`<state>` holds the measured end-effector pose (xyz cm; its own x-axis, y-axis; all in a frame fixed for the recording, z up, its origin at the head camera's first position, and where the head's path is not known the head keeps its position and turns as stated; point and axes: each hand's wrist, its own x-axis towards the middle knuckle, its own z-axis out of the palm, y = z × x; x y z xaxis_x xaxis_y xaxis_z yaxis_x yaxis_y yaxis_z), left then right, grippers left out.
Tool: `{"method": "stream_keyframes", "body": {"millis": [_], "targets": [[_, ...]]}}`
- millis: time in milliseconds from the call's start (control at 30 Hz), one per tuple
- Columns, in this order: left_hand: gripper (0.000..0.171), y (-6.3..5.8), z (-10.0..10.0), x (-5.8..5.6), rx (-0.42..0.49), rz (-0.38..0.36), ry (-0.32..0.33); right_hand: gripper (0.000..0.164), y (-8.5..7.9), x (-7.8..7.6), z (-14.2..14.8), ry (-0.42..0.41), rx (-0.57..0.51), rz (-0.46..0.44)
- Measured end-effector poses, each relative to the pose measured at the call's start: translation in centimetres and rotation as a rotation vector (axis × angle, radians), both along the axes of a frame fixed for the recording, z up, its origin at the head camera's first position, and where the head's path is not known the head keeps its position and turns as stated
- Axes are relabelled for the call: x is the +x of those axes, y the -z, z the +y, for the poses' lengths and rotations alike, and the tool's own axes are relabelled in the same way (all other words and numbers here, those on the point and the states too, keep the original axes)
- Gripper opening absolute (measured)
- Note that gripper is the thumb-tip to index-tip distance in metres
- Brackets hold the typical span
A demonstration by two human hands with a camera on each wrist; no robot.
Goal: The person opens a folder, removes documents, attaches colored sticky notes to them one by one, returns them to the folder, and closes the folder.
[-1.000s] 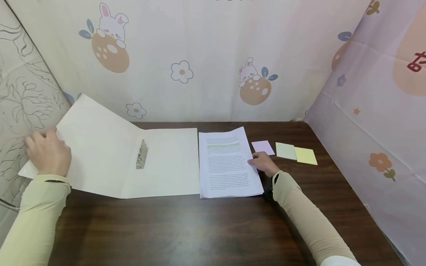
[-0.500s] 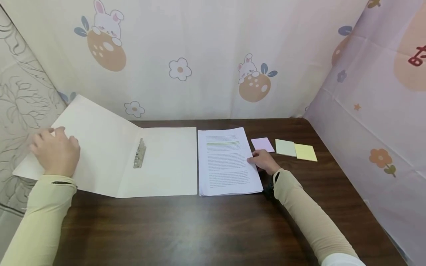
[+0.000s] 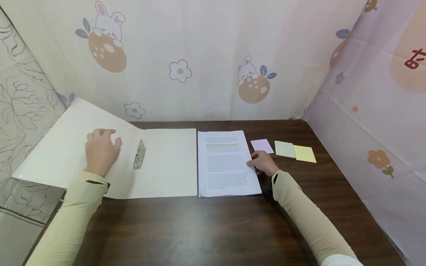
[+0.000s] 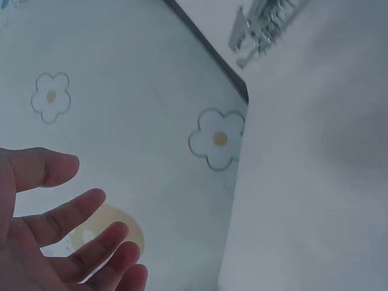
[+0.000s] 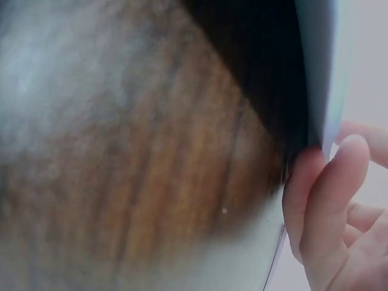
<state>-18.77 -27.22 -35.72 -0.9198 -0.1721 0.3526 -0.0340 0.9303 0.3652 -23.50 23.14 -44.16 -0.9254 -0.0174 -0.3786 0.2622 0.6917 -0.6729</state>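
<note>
In the head view a white binder (image 3: pixel 166 162) lies spread on the table, its left cover (image 3: pixel 66 144) tilted up against the wall side. A metal clip (image 3: pixel 139 155) runs along the inside near the spine. Over the left cover is my left hand (image 3: pixel 102 151), fingers loosely bent and holding nothing; the left wrist view shows the same hand (image 4: pixel 79 236) with its fingers apart. Right of the binder lies a stack of printed paper (image 3: pixel 226 166) with a green highlighted line. My right hand (image 3: pixel 264 163) pinches the stack's right edge, thumb on top and fingers beneath.
Behind the stack, toward the right, are a pink sticky-note pad (image 3: pixel 262 146), a pale green pad (image 3: pixel 284 149) and a yellow pad (image 3: pixel 304 153). Patterned curtains (image 3: pixel 206 92) close off the back and sides of the dark wooden table (image 3: pixel 193 229).
My left hand has let go of the binder's left cover and moved right, over its inner face. The cover stays tilted. My right hand keeps its hold on the paper stack.
</note>
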Motion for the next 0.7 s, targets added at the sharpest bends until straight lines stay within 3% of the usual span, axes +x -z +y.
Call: {"method": "stream_keyframes", "body": {"millis": [133,567,700], "targets": [[0.038,1.2,2.4,-0.7,0.029,-0.039,0.07,0.043,0.0,0.1,-0.1,0.002,0.037,0.005],[0.038,4.4,6.9,-2.2,0.102,-0.129,0.158,0.057,0.4,-0.1,0.1,-0.039,0.202,0.027],[0.038,5.3,8.1,-2.4,0.153,-0.148,0.187,0.065,0.3,-0.2,-0.4,-0.106,0.242,0.056]]}}
